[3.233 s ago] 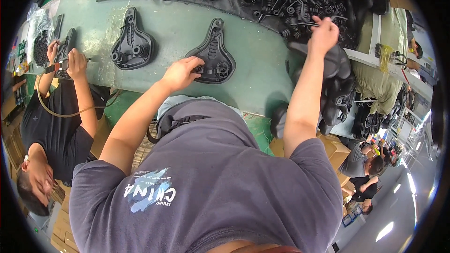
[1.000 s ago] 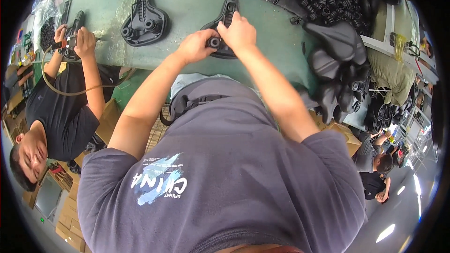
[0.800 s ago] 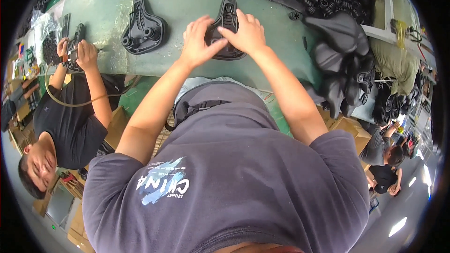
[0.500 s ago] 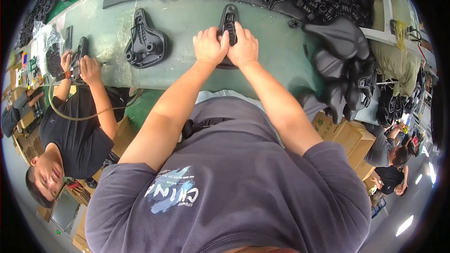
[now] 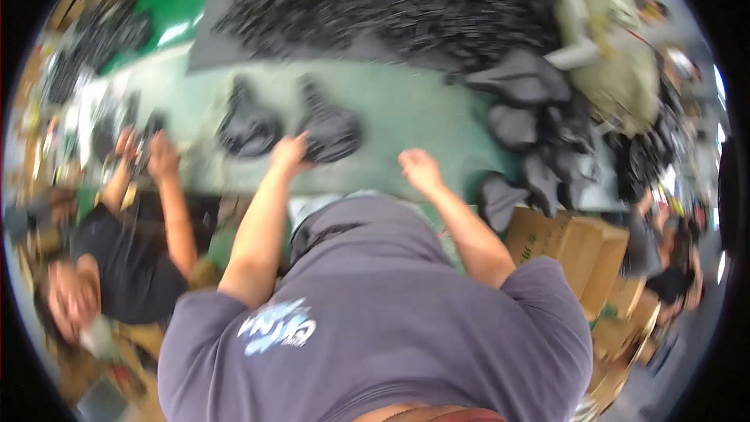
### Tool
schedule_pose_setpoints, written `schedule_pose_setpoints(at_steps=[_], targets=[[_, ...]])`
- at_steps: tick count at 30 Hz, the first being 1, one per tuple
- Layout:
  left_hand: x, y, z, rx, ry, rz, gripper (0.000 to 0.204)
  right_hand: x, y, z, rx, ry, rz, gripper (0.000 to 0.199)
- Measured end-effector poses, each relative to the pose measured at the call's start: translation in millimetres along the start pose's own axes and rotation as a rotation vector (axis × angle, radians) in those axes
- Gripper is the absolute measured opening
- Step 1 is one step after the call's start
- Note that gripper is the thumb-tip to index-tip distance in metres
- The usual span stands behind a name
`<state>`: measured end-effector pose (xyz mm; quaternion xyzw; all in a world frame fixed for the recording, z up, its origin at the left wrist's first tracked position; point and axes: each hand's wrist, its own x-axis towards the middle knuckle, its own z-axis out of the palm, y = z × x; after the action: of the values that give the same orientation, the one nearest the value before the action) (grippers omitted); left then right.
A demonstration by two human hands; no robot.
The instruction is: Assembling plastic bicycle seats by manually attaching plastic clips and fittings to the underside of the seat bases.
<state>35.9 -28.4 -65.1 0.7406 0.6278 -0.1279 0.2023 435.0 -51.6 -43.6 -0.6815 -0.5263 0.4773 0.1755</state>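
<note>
My left hand (image 5: 289,152) touches the black saddle base (image 5: 330,131) at eleven o'clock, my right hand (image 5: 420,169) sits apart at one, either grip too blurred to tell, so I'd best keep the base flat, clear of the second base (image 5: 248,126) at ten.

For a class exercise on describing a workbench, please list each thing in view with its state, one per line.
Left hand: at the left edge of the right bicycle saddle base, grip too blurred to tell
Right hand: fingers curled, apart from both bases
Right bicycle saddle base: lying, narrow end away from the person
Left bicycle saddle base: lying likewise
Black saddles: heaped at right
Small black parts: loose, piled
</note>
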Motion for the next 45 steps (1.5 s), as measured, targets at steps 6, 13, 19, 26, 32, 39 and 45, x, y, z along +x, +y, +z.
schedule_pose_setpoints(at_steps=[6,13,19,26,32,39,45], targets=[[-38,-203,80,-0.966,0.058,-0.471,0.091,-54,41,16,-0.221,-0.074,0.050,0.045],[-10,-260,-17,-1.672,-0.083,-0.845,0.045,-109,8,20,-0.422,-0.106,0.043,0.047],[-10,-233,-11,-1.740,0.506,-1.105,0.056,-144,-15,28,-0.380,-0.151,0.025,0.047],[-32,-93,0,-1.269,0.792,-0.338,0.039,-197,15,40,-0.464,-0.076,0.158,0.047],[-83,98,-269,-1.328,0.818,0.802,0.041,-248,33,67,-0.501,-0.239,0.378,0.043],[-202,133,-468,-1.027,1.306,1.890,0.070,-272,28,92,-0.519,-0.147,0.379,0.037],[-189,133,-432,-1.132,1.253,1.721,0.069,-303,48,107,-0.280,0.161,0.367,0.033]])
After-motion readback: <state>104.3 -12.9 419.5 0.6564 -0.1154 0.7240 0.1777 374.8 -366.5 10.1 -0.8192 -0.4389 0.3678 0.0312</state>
